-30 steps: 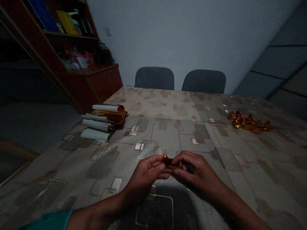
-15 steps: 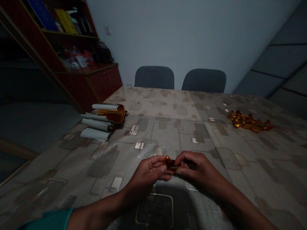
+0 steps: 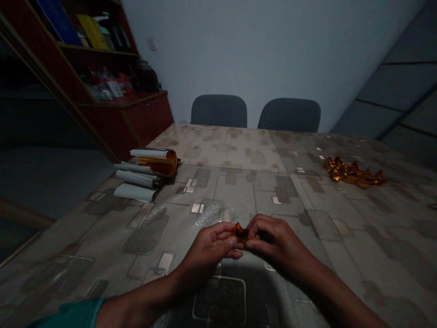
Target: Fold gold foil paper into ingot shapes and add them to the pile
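Observation:
Between my two hands is a small folded piece of shiny gold foil paper [image 3: 240, 231], with a pointed tip sticking up. My left hand [image 3: 215, 241] is closed on its left end, the thumb across the near side. My right hand [image 3: 269, 234] pinches the right end between thumb and fingers. Both hands are just above the near part of the table, and the fingers hide much of the foil. Far off to the right, several folded gold foil pieces [image 3: 353, 173] lie together in a row.
Curled sheets of gold and white paper [image 3: 146, 175] lie on the left of the patterned table [image 3: 235, 191]. Two dark chairs [image 3: 218, 110] stand at the far edge. Behind on the left is a reddish wooden cabinet [image 3: 146, 116] with shelves of goods.
My right hand has shifted slightly left, closer to my left hand, and now covers more of the foil's right end. My left hand stays nearly still.

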`<control>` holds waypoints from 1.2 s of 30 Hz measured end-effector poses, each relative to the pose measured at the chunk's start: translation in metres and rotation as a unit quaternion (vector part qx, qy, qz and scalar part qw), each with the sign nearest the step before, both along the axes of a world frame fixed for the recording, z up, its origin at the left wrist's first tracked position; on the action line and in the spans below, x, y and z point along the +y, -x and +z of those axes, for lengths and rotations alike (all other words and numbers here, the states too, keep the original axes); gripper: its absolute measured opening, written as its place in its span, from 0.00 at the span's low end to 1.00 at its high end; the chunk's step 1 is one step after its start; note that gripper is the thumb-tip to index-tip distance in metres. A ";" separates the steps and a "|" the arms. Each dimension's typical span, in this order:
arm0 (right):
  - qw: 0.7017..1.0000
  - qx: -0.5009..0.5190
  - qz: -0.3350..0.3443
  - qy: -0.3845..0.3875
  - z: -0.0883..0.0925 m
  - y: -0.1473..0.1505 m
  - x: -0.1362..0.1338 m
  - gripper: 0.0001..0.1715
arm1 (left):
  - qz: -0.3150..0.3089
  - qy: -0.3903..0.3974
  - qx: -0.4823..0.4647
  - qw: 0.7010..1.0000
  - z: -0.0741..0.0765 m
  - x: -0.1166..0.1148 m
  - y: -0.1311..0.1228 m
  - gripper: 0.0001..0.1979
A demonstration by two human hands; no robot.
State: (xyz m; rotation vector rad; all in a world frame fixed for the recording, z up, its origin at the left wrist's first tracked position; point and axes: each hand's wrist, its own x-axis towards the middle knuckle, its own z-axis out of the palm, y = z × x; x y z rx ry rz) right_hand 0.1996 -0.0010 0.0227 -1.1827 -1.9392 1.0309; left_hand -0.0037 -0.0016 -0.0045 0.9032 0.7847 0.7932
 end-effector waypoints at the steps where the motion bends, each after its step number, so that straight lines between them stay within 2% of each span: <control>1: 1.000 0.006 -0.002 -0.001 0.000 0.001 0.000 0.08 | 0.006 0.003 0.001 1.000 0.000 0.000 0.000 0.18; 9: 1.000 -0.004 -0.010 -0.024 0.001 0.003 -0.001 0.10 | 0.016 0.013 -0.003 1.000 -0.001 -0.001 -0.001 0.19; 13: 1.000 0.028 -0.003 -0.001 0.006 0.003 -0.002 0.02 | 0.027 0.021 0.011 0.999 0.003 0.002 -0.001 0.19; 16: 0.996 0.069 -0.001 0.048 0.006 0.000 -0.003 0.13 | 0.043 0.032 0.013 0.998 0.005 0.005 -0.001 0.20; 18: 0.994 0.088 -0.004 0.068 0.004 -0.002 -0.003 0.15 | 0.045 0.034 0.010 0.998 0.005 0.006 -0.002 0.20; 23: 0.998 0.050 -0.008 0.044 0.003 -0.002 -0.002 0.05 | 0.046 0.034 0.007 0.998 0.004 0.004 -0.002 0.20; 28: 1.000 -0.009 0.007 0.000 0.006 0.000 -0.002 0.07 | 0.026 0.013 0.016 0.999 0.004 0.001 -0.003 0.21; 32: 1.000 -0.003 0.002 -0.010 0.004 0.002 -0.003 0.07 | 0.027 0.001 0.032 0.999 0.003 0.000 -0.002 0.20; 36: 0.999 0.028 -0.012 0.013 0.004 0.004 -0.004 0.05 | 0.032 -0.001 0.031 0.999 0.001 0.002 -0.002 0.19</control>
